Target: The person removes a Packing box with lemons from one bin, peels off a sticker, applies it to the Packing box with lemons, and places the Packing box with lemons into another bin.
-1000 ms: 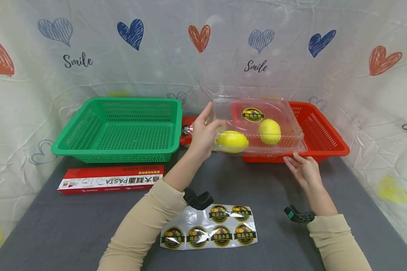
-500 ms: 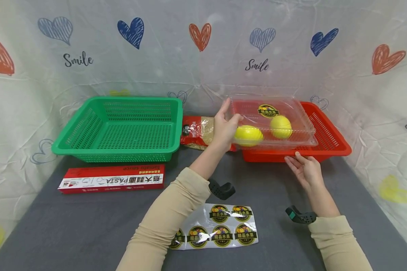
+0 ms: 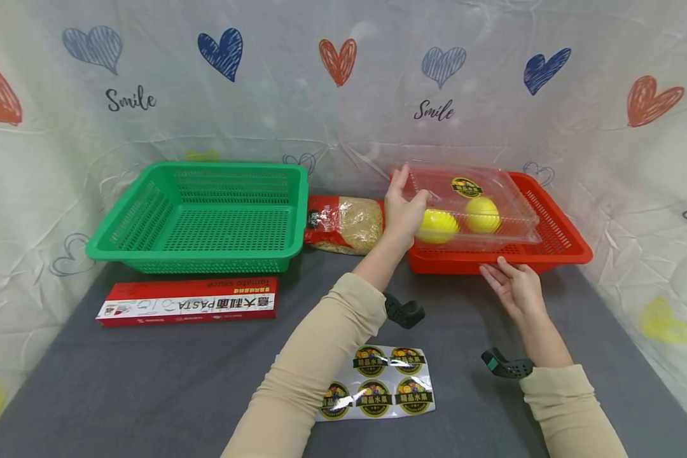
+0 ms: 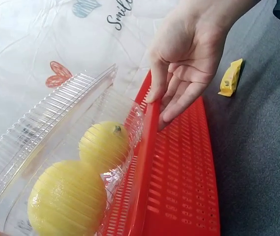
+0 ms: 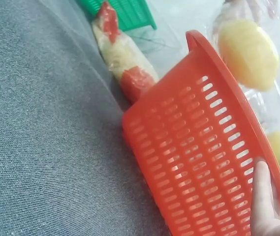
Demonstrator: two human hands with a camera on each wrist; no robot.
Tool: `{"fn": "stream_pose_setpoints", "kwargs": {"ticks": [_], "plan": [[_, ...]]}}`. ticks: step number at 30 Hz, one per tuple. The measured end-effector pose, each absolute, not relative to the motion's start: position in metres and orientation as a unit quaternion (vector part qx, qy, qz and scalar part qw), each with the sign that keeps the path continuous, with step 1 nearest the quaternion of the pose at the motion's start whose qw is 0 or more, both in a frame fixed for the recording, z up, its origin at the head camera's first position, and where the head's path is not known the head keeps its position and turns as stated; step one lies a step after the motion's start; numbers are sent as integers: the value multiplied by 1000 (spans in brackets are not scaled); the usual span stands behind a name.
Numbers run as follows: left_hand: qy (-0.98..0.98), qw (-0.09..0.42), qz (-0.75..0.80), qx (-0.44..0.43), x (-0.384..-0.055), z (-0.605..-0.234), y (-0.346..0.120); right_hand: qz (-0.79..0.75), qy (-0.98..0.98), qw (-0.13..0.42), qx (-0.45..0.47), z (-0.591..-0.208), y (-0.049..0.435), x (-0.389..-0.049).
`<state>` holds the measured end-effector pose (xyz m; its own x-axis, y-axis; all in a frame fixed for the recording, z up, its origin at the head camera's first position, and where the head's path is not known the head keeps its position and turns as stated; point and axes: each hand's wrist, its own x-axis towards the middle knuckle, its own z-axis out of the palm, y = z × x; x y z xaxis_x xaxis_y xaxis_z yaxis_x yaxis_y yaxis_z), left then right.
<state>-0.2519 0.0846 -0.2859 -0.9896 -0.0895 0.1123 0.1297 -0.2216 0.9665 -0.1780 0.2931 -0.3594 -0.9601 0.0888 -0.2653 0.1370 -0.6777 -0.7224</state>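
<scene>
My left hand grips the left end of a clear plastic clamshell container, tilted over the red basket. Two lemons lie inside it, one lemon near my fingers and another lemon further right. A round black fruit label is on its lid. In the left wrist view the container is partly within the basket's rim, and only a sliver of the left hand shows. My right hand pinches the front rim of the basket, thumb over it and fingers outside.
A green basket stands at the left, behind a red pasta box. Between the baskets lies a red-ended bag of grain-like food. A label sheet lies in front, partly under my left arm. The left wrist view shows a small yellow packet.
My left hand has moved right with the clamshell container, from beside the red basket to over it. The bag between the baskets is now uncovered. My right hand has hardly moved.
</scene>
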Motion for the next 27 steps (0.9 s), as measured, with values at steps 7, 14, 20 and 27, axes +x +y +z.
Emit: {"fn": "stream_pose_setpoints", "kwargs": {"ticks": [7,14,20,27], "plan": [[-651,77,-755,-17,-256,-293,95,-902,408,13,143,-360,291,-178],[-673,95,-733,-31,-256,-295,99,-897,419,8,143,-360,290,-179],[-693,104,-713,-38,-257,-295,103,-897,419,7,142,-360,290,-179],[-748,107,-653,-50,-258,-298,114,-897,417,11,146,-359,292,-178]]}}
